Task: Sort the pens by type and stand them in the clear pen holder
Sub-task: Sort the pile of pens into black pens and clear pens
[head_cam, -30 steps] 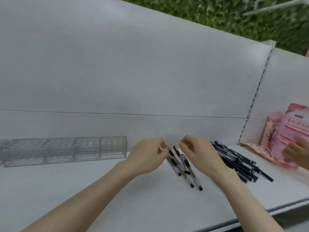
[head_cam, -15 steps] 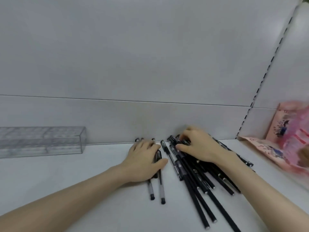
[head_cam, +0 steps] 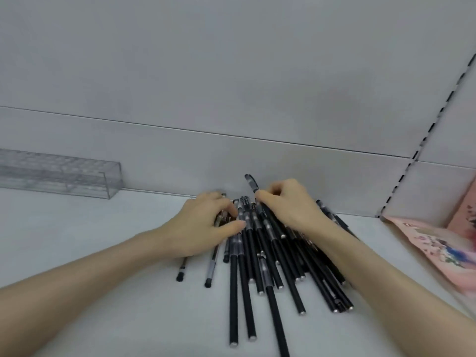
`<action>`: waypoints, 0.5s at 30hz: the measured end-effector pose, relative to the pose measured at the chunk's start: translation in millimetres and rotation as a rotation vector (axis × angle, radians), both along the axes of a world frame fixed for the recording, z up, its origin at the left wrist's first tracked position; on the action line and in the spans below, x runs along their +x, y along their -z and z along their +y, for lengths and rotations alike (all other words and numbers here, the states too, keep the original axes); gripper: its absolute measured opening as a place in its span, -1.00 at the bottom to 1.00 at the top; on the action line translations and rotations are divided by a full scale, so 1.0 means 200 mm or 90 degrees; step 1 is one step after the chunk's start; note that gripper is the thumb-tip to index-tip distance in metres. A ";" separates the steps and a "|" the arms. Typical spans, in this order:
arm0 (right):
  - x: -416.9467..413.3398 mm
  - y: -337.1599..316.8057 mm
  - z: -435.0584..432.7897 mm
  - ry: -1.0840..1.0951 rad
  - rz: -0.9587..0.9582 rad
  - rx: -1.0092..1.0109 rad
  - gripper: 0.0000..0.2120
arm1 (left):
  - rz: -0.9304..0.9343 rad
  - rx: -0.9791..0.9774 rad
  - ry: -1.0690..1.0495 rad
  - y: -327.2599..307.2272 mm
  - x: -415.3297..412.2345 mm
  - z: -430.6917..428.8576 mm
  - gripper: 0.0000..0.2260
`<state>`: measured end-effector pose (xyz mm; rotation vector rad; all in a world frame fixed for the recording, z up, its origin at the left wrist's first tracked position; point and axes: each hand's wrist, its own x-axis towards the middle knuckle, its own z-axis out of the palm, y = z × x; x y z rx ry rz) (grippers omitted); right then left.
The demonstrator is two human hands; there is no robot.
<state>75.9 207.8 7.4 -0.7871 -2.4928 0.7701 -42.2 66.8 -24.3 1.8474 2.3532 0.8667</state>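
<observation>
A heap of several black pens (head_cam: 273,264) lies on the white shelf, tips toward me. Two clear-barrelled pens (head_cam: 210,269) lie at its left edge, partly under my left hand (head_cam: 203,228), which rests palm down on the pens with its thumb against a cap. My right hand (head_cam: 288,204) sits on the far end of the heap and pinches one black pen (head_cam: 252,182), whose capped end sticks up toward the back wall. The clear pen holder (head_cam: 64,173) stands at the far left against the wall and looks empty.
A pink printed packet (head_cam: 438,248) lies at the right, beyond a slotted upright (head_cam: 422,145) in the back panel. The shelf's back wall (head_cam: 180,161) rises directly behind the pens.
The view has come closer to the pens. My right hand has lifted one black pen's capped end off the heap. My left hand has slid right against the black pens.
</observation>
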 end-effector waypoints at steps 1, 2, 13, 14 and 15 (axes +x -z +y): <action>0.02 -0.02 0.02 0.000 0.028 -0.031 -0.73 | -0.001 0.007 -0.013 -0.02 0.01 0.02 -0.59; 0.04 -0.03 0.04 -0.005 0.048 -0.068 -0.72 | -0.005 0.015 -0.025 -0.04 0.02 0.05 -0.64; 0.18 -0.03 0.06 -0.070 0.172 -0.275 -0.89 | -0.129 -0.065 -0.066 -0.05 0.05 0.15 -0.63; 0.19 -0.03 0.05 -0.087 0.173 -0.298 -0.87 | -0.167 -0.058 -0.060 -0.05 0.05 0.15 -0.64; 0.19 -0.02 0.03 -0.097 0.174 -0.317 -0.84 | -0.199 -0.049 -0.056 -0.05 0.04 0.15 -0.66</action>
